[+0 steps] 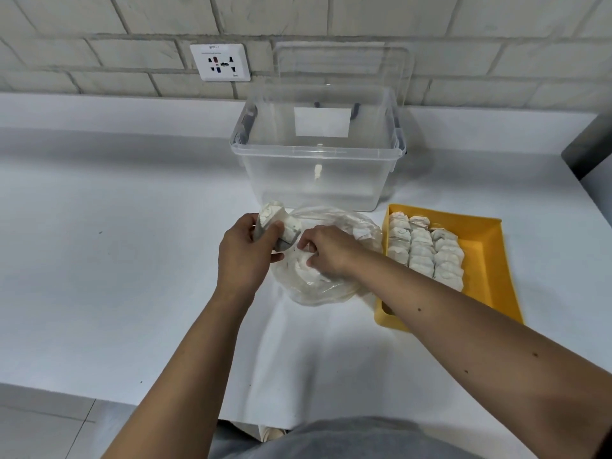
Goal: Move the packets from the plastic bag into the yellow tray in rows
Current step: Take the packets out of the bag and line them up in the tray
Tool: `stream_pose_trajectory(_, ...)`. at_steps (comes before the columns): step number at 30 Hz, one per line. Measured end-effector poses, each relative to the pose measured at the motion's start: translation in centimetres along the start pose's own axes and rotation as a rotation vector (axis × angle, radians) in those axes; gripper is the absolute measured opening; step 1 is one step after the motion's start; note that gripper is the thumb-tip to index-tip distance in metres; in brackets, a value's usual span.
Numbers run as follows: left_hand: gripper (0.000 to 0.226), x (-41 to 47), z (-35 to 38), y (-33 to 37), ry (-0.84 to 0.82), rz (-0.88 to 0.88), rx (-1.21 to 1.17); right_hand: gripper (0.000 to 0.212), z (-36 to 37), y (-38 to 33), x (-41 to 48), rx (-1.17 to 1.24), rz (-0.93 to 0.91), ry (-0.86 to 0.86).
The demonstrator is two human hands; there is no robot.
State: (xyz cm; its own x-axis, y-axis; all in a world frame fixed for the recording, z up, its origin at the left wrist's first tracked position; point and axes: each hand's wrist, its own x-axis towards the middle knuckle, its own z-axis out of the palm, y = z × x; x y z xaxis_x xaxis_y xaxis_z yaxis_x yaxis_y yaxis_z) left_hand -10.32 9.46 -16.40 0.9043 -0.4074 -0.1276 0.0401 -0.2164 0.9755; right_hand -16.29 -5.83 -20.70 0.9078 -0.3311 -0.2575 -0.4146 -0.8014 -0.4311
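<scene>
Packets (270, 215) point up in your left hand (243, 256), fingers (276, 228) curled round them; right hand (326, 255) pinches plastic bag (331, 286) beside yellow tray (486, 260).

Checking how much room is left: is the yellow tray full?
Partly full. Rows of packets cover the left part of the tray; the right part is bare yellow.

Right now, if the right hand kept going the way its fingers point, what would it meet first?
Most likely the packets gripped in the left hand, just left of the right hand over the plastic bag; depth is unclear.
</scene>
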Motion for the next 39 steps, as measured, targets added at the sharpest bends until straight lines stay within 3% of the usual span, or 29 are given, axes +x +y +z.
stream_pose_trajectory(4,0.013,0.2,0.0,0.0,-0.006,0.002,-0.004,0.019,-0.3,-0.2,-0.9,-0.034,-0.036,0.057)
stream_pose_trajectory(10,0.011,0.1,1.0,1.3,-0.038,0.03,-0.036,0.01,-4.1,0.3,-6.9,0.198,-0.056,0.281)
stream_pose_trajectory(17,0.012,-2.4,5.7,2.9,-0.301,0.058,-0.03,0.016,-10.4,5.0,-14.9,0.278,0.116,0.439)
stream_pose_trajectory(27,0.008,-4.5,9.9,2.2,-0.443,0.032,0.028,0.023,-7.7,11.3,-18.8,0.186,0.422,0.13)
stream_pose_trajectory(39,0.012,-4.8,10.3,1.9,-0.469,-0.041,0.011,0.016,-5.7,12.0,-17.8,0.121,0.482,0.193)
